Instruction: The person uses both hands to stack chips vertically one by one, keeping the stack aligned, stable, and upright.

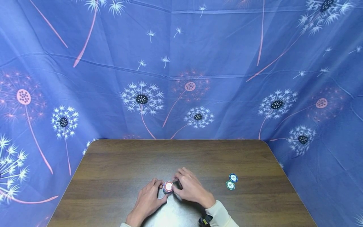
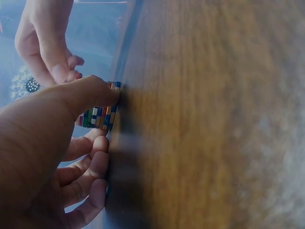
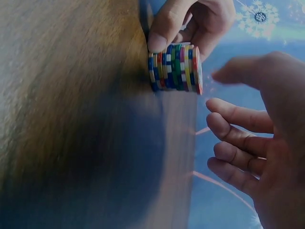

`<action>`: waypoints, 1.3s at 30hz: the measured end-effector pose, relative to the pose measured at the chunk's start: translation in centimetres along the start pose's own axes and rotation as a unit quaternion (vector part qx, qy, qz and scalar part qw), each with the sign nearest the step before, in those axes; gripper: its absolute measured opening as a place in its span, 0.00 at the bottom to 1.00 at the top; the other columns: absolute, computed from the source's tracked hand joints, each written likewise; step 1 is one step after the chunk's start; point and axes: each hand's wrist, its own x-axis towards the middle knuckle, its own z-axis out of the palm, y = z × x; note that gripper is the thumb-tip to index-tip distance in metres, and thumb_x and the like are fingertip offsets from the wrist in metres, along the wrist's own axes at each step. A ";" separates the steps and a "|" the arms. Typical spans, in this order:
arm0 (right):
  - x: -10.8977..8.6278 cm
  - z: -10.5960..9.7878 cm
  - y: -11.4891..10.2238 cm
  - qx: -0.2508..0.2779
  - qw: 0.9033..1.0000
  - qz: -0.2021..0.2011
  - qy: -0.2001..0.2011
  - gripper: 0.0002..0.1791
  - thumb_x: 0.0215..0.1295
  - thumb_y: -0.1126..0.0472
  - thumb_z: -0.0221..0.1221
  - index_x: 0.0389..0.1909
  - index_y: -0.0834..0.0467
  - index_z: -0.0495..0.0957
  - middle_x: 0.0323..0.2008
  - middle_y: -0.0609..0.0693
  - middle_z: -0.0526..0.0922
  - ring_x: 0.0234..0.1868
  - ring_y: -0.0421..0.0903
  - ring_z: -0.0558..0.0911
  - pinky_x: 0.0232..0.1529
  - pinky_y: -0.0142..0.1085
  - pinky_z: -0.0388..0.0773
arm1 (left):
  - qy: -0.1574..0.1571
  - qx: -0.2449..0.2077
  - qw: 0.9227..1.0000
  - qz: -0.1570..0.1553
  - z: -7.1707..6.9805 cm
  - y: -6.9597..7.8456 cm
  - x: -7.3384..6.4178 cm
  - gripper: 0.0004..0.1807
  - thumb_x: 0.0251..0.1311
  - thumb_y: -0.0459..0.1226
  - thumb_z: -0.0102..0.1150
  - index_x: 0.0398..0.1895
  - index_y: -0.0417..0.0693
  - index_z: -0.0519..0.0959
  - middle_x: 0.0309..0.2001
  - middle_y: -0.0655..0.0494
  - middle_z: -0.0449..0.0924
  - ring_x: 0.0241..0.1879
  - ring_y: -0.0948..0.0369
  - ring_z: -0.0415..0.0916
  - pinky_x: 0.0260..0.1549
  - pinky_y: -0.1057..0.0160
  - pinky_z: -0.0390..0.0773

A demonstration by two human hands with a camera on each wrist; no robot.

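A stack of poker chips (image 1: 168, 186) stands on the wooden table with a red-edged chip on top. Its layers of blue, green, yellow and red edges show from the side in the right wrist view (image 3: 175, 69). My left hand (image 1: 148, 197) holds the stack low down, thumb (image 3: 159, 40) on one side and fingers on the other. Beside the top of the stack is my right hand (image 1: 190, 186). In the right wrist view its thumb and fingers (image 3: 233, 117) are loosely bent, apart from the chips, with nothing between them.
Right of the hands, a blue chip (image 1: 233, 177) and a green chip (image 1: 230, 185) lie flat with their edges meeting. The brown wooden table (image 1: 119, 157) ends at a blue dandelion-print cloth (image 1: 227, 94) behind and on both sides. A dark band is at the right sleeve.
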 end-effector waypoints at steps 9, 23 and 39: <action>-0.6 0.2 0.6 0.008 1.000 0.010 -0.016 0.07 0.63 0.59 0.72 0.40 0.53 0.86 0.38 0.41 0.80 0.41 0.39 0.76 0.46 0.38 0.78 | 0.005 0.001 1.000 0.002 0.1 -0.1 0.0 0.25 0.46 0.50 0.83 0.46 0.51 0.86 0.39 0.64 0.76 0.35 0.61 0.80 0.30 0.58 0.78; -0.3 0.7 -0.1 0.004 1.000 0.007 -0.016 0.07 0.64 0.58 0.71 0.41 0.54 0.87 0.38 0.40 0.80 0.42 0.39 0.77 0.47 0.37 0.79 | 0.012 0.000 1.000 0.010 0.2 -0.2 -0.1 0.25 0.46 0.51 0.82 0.46 0.51 0.86 0.37 0.64 0.75 0.33 0.60 0.80 0.28 0.58 0.77; -5.2 -0.2 3.4 0.030 0.996 0.081 0.033 0.07 0.60 0.63 0.73 0.38 0.53 0.85 0.33 0.39 0.77 0.37 0.35 0.73 0.43 0.40 0.78 | 0.007 -0.003 1.000 0.002 0.1 -0.1 -0.1 0.24 0.47 0.51 0.82 0.45 0.53 0.86 0.37 0.65 0.74 0.30 0.65 0.74 0.27 0.60 0.74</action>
